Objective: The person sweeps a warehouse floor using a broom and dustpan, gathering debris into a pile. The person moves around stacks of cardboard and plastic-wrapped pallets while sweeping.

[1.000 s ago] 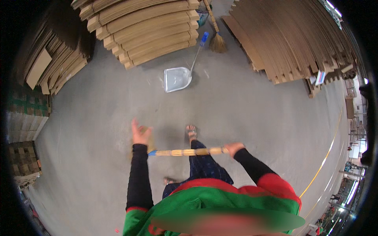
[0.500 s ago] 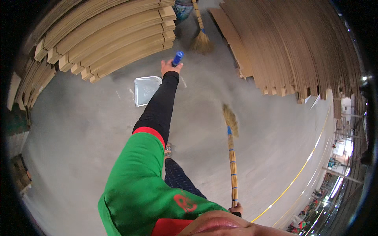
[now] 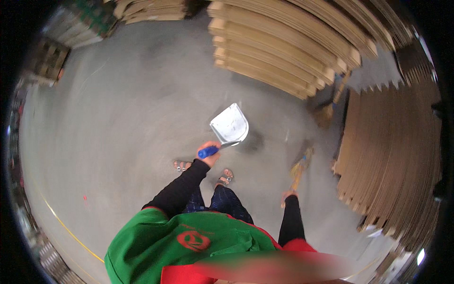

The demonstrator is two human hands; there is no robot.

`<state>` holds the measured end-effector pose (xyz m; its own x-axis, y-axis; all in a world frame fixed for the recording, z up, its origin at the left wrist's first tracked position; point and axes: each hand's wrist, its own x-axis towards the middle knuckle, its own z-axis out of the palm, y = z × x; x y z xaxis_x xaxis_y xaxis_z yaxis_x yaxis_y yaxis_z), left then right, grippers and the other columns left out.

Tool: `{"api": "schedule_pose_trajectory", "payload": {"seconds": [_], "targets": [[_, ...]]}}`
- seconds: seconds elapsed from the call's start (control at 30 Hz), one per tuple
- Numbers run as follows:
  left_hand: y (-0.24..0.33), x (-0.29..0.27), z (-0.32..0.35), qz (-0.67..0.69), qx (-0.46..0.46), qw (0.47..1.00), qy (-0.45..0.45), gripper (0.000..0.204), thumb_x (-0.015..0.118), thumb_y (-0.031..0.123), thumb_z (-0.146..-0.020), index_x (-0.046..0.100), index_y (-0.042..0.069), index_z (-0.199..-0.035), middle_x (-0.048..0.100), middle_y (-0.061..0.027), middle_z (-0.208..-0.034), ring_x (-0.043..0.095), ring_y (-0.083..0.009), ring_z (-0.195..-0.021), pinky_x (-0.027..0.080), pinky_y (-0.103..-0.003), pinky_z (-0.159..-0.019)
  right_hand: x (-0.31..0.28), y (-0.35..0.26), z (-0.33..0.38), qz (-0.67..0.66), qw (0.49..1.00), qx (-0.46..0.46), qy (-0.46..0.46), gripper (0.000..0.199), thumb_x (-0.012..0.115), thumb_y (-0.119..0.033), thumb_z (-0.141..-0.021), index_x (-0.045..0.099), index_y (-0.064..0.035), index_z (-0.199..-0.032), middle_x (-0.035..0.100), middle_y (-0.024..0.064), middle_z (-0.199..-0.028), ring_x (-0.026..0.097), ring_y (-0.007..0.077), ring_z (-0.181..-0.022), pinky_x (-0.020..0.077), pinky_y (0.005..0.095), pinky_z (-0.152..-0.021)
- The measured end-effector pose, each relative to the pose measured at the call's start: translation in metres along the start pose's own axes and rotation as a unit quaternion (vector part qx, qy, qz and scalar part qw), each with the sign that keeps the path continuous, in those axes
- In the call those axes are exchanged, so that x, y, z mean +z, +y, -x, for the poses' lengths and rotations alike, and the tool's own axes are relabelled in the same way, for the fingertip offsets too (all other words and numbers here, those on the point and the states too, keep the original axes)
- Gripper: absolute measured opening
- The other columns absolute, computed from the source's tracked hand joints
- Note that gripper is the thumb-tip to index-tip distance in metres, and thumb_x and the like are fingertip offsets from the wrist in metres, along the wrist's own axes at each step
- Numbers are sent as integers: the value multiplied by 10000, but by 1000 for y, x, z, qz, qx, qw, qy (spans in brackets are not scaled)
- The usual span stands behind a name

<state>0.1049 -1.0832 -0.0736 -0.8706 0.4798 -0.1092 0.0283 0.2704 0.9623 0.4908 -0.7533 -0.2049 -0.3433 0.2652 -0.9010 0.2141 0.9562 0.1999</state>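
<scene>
left hand (image 3: 211, 150): closed in a full grip around the blue handle (image 3: 208, 152) of the dustpan (image 3: 230, 127); fingers wrapped over the top of the handle, arm in a black sleeve extended forward.
dustpan: white, scoop-shaped pan, directly beyond the left grip, joined to the blue handle by a short metal neck; the pan face shows toward the camera; whether its edge touches the floor (image 3: 132, 118) cannot be told.
right hand (image 3: 289, 194): closed in a grip around the lower end of the broom (image 3: 298, 170) stick; black sleeve below it.
broom: pale wooden stick running up and away from the right grip, bristle head at the far end, blurred; it lies well apart from the dustpan, to the right of the left grip.
feet (image 3: 203, 173): two sandalled feet on the floor, just below the left grip and between the two grips.
floor: smooth grey concrete, under both grips.
cardboard stacks (image 3: 283, 52): flat brown sheets piled in layers, well beyond the dustpan and also to the right of the right grip.
second broom (image 3: 331, 104): leaning against the stacks, beyond the right grip, blurred.
clothing (image 3: 184, 241): green and red top nearest the camera.
</scene>
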Motion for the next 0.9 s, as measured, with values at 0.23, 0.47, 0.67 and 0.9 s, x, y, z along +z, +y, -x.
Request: {"api": "schedule_pose_trajectory", "payload": {"seconds": [0.23, 0.47, 0.67, 0.9], "targets": [[-87, -202, 161, -25, -14, 988, 153, 252, 512, -94, -577, 564, 52, -776, 565, -85, -816, 543, -209, -835, 412, -312, -764, -249, -175, -71, -255, 964, 72, 31, 322, 676, -299, -598, 599, -54, -792, 603, 103, -748, 570, 199, -676, 457, 345, -626], [-132, -311, 244, 53, -201, 918, 338, 282, 436, -124, -503, 518, 57, -703, 535, -37, -722, 521, -161, -761, 403, -300, -797, -395, -496, 43, -455, 880, -127, 44, 499, 704, -105, -441, 484, -52, -885, 566, 101, -655, 562, 226, -587, 467, 350, -502], [-201, -391, 220, 188, -312, 811, 457, 249, 405, -126, -554, 499, 59, -692, 472, -8, -682, 440, -108, -622, 372, -210, -533, -516, -638, -11, -441, 849, -245, -155, 470, 642, -59, -483, 493, -37, -928, 584, 91, -652, 549, 213, -506, 468, 338, -503], [-213, -438, 172, -3, -284, 778, 560, 369, 429, -213, -515, 510, 95, -701, 486, -10, -727, 451, -117, -642, 367, -219, -523, -650, -550, -68, -305, 910, -268, 81, 593, 651, -126, -483, 501, -119, -1056, 582, 112, -850, 560, 255, -796, 447, 331, -715]]}}
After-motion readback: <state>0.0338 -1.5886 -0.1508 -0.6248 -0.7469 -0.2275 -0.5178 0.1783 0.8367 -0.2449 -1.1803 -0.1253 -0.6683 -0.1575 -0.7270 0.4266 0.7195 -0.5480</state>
